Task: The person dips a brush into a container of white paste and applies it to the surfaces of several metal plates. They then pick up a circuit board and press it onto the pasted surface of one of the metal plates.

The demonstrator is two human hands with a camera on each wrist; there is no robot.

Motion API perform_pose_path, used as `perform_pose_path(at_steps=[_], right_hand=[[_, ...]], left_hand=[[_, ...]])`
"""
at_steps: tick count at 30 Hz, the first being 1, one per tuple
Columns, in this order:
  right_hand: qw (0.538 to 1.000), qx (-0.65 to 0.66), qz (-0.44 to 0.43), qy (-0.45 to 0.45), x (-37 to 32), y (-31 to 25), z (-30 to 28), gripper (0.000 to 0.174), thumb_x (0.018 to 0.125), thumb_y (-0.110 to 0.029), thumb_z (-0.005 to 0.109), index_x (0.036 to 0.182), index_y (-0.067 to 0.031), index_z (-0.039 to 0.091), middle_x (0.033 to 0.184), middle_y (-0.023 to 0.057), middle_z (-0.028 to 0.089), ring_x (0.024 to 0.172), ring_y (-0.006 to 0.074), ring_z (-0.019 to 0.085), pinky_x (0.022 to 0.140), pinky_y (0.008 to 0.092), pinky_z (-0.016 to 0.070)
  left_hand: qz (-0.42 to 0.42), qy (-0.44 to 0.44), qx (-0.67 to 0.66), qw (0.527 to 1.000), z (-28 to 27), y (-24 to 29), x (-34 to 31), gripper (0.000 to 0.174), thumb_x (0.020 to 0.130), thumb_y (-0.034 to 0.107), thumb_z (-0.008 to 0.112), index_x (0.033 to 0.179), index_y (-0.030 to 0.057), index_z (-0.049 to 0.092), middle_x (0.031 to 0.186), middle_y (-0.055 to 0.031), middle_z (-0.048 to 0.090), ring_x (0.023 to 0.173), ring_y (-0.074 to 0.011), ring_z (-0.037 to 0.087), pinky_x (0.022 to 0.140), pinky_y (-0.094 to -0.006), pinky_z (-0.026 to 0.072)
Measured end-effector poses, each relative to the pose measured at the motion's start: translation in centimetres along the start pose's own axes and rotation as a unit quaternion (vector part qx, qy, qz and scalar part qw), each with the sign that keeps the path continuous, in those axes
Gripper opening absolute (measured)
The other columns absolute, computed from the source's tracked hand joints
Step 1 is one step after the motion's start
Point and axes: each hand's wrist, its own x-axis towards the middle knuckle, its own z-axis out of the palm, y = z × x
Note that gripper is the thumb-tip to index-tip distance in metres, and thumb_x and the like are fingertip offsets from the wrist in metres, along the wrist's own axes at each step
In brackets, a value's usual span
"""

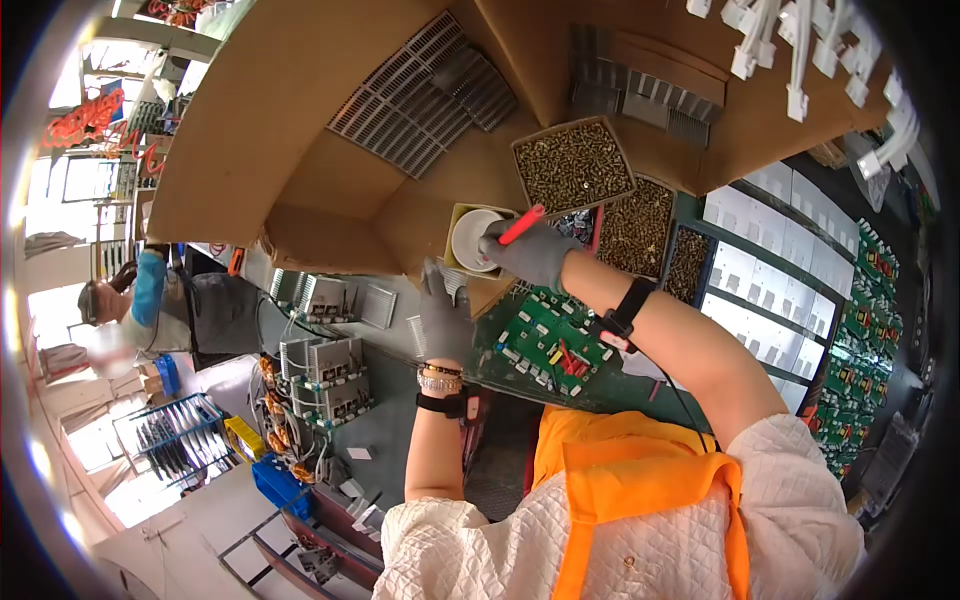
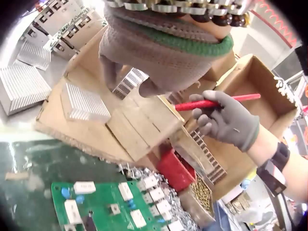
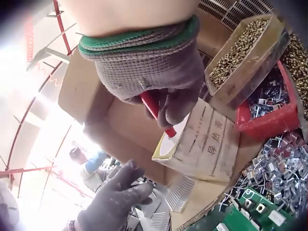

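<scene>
My gloved right hand (image 1: pixel 530 255) grips a red stick (image 1: pixel 522 225), whose lower end points down into a white round tub (image 1: pixel 472 243). The tub sits inside a small cardboard box (image 3: pixel 210 144) with printed characters on its side. My gloved left hand (image 1: pixel 445 315) is beside that box, its fingers loosely extended with nothing held in them. Below it in the right wrist view lies a finned metal heat sink (image 3: pixel 181 193) on cardboard. Another view of a heat sink (image 2: pixel 85 103) shows it at the near edge of the cardboard.
Trays of brass screws (image 1: pixel 573 165) and a red bin (image 3: pixel 269 108) of small metal parts stand on the right. A green circuit board (image 1: pixel 555 340) lies in front. Large open cartons (image 1: pixel 330 190) rise behind, holding slotted metal pieces (image 1: pixel 415 95). Another person (image 1: pixel 170 305) is at left.
</scene>
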Motion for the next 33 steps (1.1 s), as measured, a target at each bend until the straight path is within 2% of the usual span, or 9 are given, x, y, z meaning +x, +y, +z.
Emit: perform_pose_path(at_steps=[2,3,6,8,20,24,29,31,33], right_hand=[[0.999,-0.009,0.021,0.022,-0.6,-0.7,-0.3,0.042,0.098,-0.041,0.043,0.103,-0.0036,0.062,0.097,0.0173,0.069,0.087,0.032,0.068,0.083,0.0411,0.0515],[0.999,-0.003,0.026,0.021,-0.8,-0.1,0.3,0.042,0.098,-0.041,0.043,0.103,-0.0036,0.062,0.097,0.0173,0.069,0.087,0.032,0.068,0.083,0.0411,0.0515],[0.949,0.293,0.102,0.046,-1.1,1.6,3.0,0.038,0.101,-0.038,0.046,0.103,-0.0046,0.064,0.088,0.0117,0.069,0.073,0.0195,0.067,0.072,0.0336,0.0542],[0.815,0.565,0.093,0.083,-1.2,2.5,4.1,0.034,0.102,-0.035,0.05,0.104,-0.0033,0.064,0.08,0.0063,0.066,0.065,0.0104,0.061,0.063,0.0265,0.0537],[0.638,0.764,0.011,0.099,-6.5,3.5,2.1,0.035,0.102,-0.033,0.05,0.112,-0.0011,0.061,0.098,0.0129,0.071,0.085,0.0187,0.069,0.075,0.0317,0.0577],[0.581,0.809,-0.046,0.074,-11.0,3.8,0.6,0.031,0.103,-0.031,0.05,0.11,-0.0026,0.06,0.098,0.0103,0.07,0.088,0.0169,0.067,0.078,0.0314,0.0543],[0.658,0.689,-0.082,0.292,-24.4,5.7,0.6,0.026,0.103,-0.027,0.05,0.108,-0.0027,0.059,0.087,0.0035,0.062,0.077,0.0115,0.06,0.071,0.0282,0.0506],[0.731,0.613,-0.087,0.286,-30.4,7.1,1.0,0.025,0.104,-0.023,0.047,0.113,-0.0033,0.059,0.092,0.004,0.062,0.078,0.0103,0.059,0.073,0.0266,0.0504],[0.712,0.556,-0.03,0.428,-36.0,6.1,2.5,0.023,0.102,-0.017,0.048,0.117,-0.0032,0.059,0.096,0.0035,0.061,0.084,0.0097,0.058,0.076,0.0258,0.0493]], left_hand=[[0.05,-0.029,0.041,0.997,0.6,0.1,0.4,0.074,0.09,0.008,0.063,0.153,0.0029,0.023,0.136,-0.0262,0.049,0.114,-0.0382,0.058,0.091,-0.0442,0.0502],[-0.021,-0.054,-0.02,0.998,0.6,1.2,0.6,0.072,0.089,0.005,0.061,0.151,0.0002,0.025,0.135,-0.0273,0.05,0.117,-0.0413,0.056,0.094,-0.0446,0.0484],[-0.099,-0.078,-0.084,0.989,0.9,1.4,0.4,0.071,0.087,0.002,0.059,0.15,-0.0023,0.027,0.134,-0.0284,0.051,0.119,-0.0441,0.053,0.097,-0.0449,0.0466],[-0.103,-0.078,-0.087,0.988,1.0,1.5,0.4,0.072,0.086,0.001,0.059,0.15,-0.002,0.026,0.133,-0.0283,0.051,0.118,-0.0439,0.054,0.097,-0.0447,0.0466],[-0.103,-0.108,-0.037,0.988,-0.4,2.7,0.2,0.074,0.091,0.012,0.062,0.153,0.0035,0.021,0.139,-0.0266,0.048,0.123,-0.0436,0.052,0.1,-0.0462,0.0452],[-0.054,0.001,-0.002,0.999,-0.4,3.9,-3.0,0.069,0.093,0.015,0.062,0.15,0.0016,0.026,0.141,-0.0274,0.044,0.124,-0.0421,0.051,0.1,-0.0484,0.0441],[0.098,-0.004,-0.064,0.993,1.2,9.7,-7.9,0.066,0.091,0.015,0.064,0.147,0.0004,0.032,0.141,-0.0306,0.042,0.125,-0.047,0.047,0.104,-0.0508,0.0405],[0.213,-0.08,0.06,0.972,1.3,12.8,-9.0,0.066,0.088,0.013,0.065,0.146,0.0008,0.036,0.14,-0.0279,0.045,0.123,-0.0459,0.048,0.103,-0.0519,0.0404],[0.279,-0.117,0.039,0.952,3.1,15.1,-9.6,0.06,0.086,0.01,0.064,0.141,0.0014,0.042,0.138,-0.0238,0.049,0.122,-0.0434,0.049,0.102,-0.0517,0.0413]])
